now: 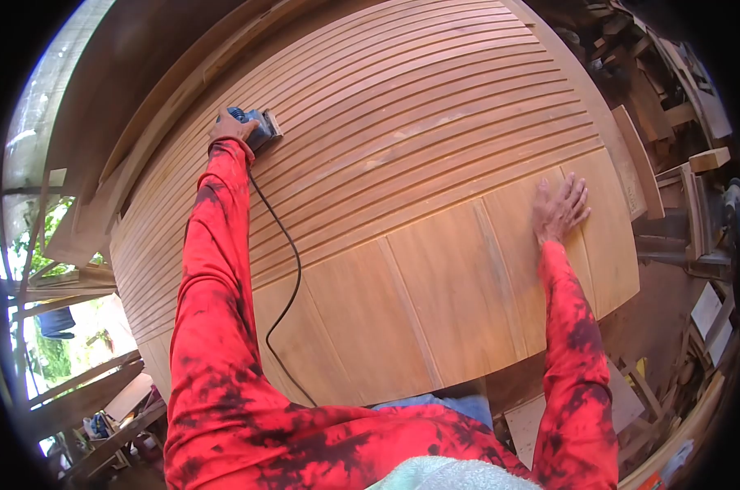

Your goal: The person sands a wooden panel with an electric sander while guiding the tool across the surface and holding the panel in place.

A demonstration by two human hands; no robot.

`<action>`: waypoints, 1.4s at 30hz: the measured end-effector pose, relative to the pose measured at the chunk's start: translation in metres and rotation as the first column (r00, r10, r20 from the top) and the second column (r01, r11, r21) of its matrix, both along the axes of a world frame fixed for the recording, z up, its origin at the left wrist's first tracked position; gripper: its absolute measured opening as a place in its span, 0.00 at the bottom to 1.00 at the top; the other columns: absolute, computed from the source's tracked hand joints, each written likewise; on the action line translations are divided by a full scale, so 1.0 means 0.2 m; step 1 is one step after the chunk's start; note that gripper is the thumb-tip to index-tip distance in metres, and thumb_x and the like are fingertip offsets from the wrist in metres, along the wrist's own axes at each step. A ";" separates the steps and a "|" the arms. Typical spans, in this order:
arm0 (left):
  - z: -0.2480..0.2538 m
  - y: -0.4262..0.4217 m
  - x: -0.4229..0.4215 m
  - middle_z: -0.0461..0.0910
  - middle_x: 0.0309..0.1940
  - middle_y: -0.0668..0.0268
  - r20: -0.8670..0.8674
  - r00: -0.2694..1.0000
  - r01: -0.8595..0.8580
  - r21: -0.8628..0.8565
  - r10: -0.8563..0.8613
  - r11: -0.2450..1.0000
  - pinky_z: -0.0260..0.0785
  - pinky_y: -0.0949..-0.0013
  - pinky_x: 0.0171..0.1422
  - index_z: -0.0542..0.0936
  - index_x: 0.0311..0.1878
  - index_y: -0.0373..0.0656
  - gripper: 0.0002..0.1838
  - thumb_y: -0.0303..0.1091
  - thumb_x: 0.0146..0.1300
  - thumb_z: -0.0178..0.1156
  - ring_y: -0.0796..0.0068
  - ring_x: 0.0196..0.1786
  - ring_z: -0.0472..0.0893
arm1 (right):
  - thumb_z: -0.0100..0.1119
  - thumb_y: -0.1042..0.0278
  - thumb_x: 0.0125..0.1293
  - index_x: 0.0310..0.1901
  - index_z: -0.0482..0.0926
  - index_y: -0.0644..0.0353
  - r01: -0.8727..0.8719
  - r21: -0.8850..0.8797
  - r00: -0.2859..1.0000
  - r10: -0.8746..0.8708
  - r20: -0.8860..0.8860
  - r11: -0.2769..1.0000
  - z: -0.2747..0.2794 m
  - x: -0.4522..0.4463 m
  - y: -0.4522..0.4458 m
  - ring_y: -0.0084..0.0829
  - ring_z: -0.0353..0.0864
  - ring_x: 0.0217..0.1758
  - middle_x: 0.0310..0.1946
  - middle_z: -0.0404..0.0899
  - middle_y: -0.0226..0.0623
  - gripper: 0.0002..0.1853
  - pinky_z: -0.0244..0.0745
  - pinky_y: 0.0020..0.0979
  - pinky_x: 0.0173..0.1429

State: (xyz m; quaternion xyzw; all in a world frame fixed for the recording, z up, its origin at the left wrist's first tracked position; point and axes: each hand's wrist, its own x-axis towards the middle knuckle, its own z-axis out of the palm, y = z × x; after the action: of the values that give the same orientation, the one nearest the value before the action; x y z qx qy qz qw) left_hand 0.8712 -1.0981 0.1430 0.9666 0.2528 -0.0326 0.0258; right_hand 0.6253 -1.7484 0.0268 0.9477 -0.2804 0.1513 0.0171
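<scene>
Across the middle of the view lies a large reddish-brown wooden panel (452, 306), its far part cut with many narrow parallel grooves, its near part made of wider plain sections. Over its near edge reach the long sleeves of a red-and-black mottled shirt (223, 318), worn by the person. Loose brown wooden pieces (652, 110) crowd the space beyond the panel's right end. A pale, fuzzy cloth (448, 475) shows at the bottom edge. The right hand (562, 210) rests palm down on the plain sections near that end, fingers slightly spread, holding nothing. A compact blue power sander (260, 131) sits at the upper left, on the grooved part; the left hand (233, 128) grips its body, fingers curled over it. From there a thin black cord (297, 261) trails toward the person's waist.
</scene>
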 end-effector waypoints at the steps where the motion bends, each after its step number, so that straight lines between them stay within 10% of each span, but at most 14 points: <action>1: 0.00 -0.03 0.01 0.78 0.65 0.42 -0.002 1.000 -0.003 0.003 0.003 1.000 0.74 0.46 0.69 0.60 0.78 0.52 0.56 0.60 0.50 0.77 0.39 0.67 0.79 | 0.45 0.31 0.75 0.81 0.59 0.56 -0.010 -0.003 1.000 0.010 0.016 1.000 0.01 0.00 0.01 0.48 0.47 0.87 0.84 0.53 0.46 0.44 0.37 0.66 0.84; 42: 0.26 -1.37 0.42 0.78 0.69 0.50 -0.021 0.990 0.138 -0.071 -0.140 0.988 0.69 0.53 0.73 0.52 0.80 0.42 0.60 0.64 0.55 0.73 0.54 0.71 0.78 | 0.49 0.35 0.74 0.80 0.60 0.58 -0.020 -0.017 0.997 0.022 0.080 1.000 0.19 -0.13 0.31 0.49 0.51 0.86 0.82 0.55 0.50 0.43 0.39 0.64 0.85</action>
State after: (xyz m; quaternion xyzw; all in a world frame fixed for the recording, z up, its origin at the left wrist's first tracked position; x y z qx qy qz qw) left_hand 0.9544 -1.3715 0.1946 0.9799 0.1839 -0.0557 0.0535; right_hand 0.5994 -1.6861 0.0640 0.9437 -0.2696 0.1915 0.0121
